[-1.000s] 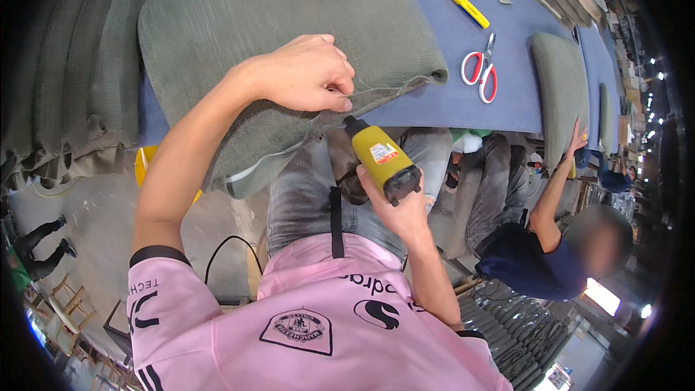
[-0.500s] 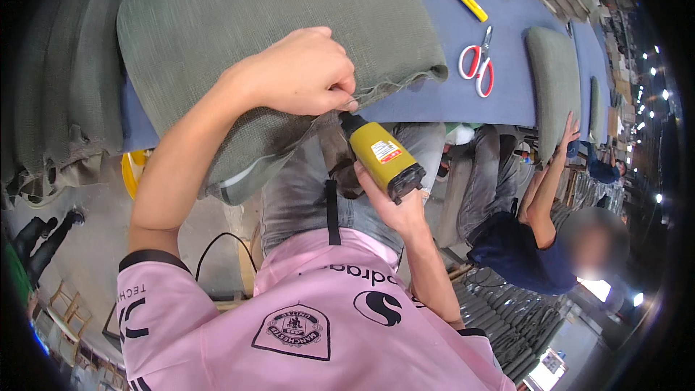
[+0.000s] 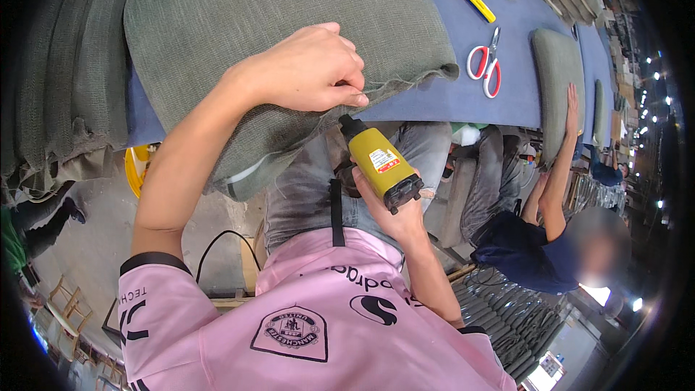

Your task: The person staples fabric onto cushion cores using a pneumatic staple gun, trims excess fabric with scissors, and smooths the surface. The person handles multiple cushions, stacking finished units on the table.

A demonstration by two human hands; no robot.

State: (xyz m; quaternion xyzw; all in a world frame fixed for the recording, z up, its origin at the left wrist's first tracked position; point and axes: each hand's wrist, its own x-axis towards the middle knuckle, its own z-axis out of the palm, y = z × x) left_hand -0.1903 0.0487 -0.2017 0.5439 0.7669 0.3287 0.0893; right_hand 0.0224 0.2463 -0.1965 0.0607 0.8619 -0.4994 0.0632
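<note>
A grey-green fabric-covered cushion lies at the table's near edge, with a frayed, loose fabric edge along its near side. My left hand is closed at this edge, thumb and fingers pinching the fabric. Below it, my right hand grips a yellow-and-black handheld power tool from underneath. The tool's black nose points up and left, just short of the left thumb and close to the fabric edge. Its handle and the right fingers are mostly hidden behind its body.
Red-and-white-handled scissors and a yellow-handled screwdriver lie on the blue table. Stacked fabric stands at the left, near a yellow object. At right, a co-worker's hand touches another cushion.
The view has shifted slightly, moving the table things a little rightward. The tool's nose has come slightly away from the left fingers. Both hands keep their grips.
</note>
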